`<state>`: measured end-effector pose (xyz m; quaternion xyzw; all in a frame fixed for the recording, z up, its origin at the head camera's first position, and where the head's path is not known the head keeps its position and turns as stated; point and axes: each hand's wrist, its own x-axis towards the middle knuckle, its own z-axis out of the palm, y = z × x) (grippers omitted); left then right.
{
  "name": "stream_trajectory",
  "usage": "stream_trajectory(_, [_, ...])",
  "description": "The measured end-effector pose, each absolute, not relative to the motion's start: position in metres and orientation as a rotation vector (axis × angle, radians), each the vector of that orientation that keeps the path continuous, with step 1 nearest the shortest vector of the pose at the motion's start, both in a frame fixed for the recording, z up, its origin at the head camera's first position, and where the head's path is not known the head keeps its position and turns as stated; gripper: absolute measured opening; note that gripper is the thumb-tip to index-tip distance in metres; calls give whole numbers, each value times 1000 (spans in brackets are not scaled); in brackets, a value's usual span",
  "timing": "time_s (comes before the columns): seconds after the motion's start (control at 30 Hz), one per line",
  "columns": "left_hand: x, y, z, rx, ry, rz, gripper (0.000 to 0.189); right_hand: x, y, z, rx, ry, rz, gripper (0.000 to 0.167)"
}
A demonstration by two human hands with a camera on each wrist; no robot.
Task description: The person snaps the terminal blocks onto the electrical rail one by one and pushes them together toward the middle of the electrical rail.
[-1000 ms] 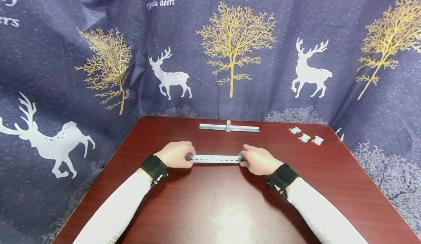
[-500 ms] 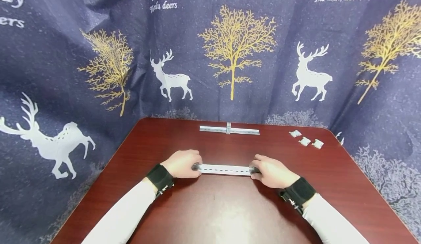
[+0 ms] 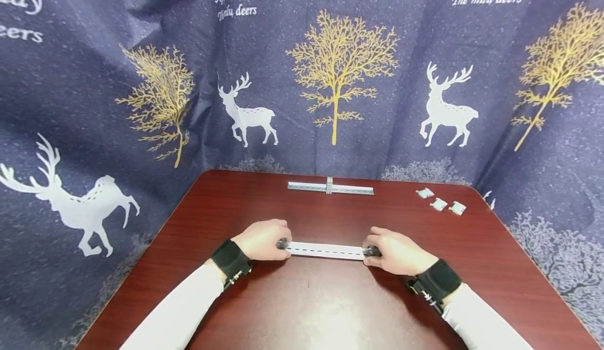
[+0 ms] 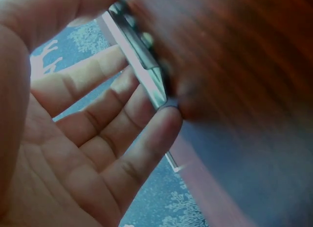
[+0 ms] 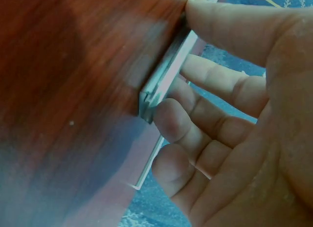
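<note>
Your left hand (image 3: 264,241) and right hand (image 3: 398,251) grip opposite ends of the slotted rail (image 3: 325,251), crosswise mid-counter (image 3: 264,303) — probably to steady it evenly — while a second rail (image 3: 351,189) lies beyond and three pale pieces (image 3: 438,204) sit far right.

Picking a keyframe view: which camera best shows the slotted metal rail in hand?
Head: the slotted metal rail shows its row of slots and most of its length, between left hand and right hand. Each wrist view shows only a slanted stretch near one end.
</note>
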<state>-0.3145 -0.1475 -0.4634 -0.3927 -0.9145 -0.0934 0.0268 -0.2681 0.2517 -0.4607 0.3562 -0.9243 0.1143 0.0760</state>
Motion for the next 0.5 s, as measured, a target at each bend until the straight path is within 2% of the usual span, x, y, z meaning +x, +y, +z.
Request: stream_trajectory(0.5, [-312, -148, -461, -1258, -2822, -350, 13, -270, 257, -459, 1060, -2894, 382, 21])
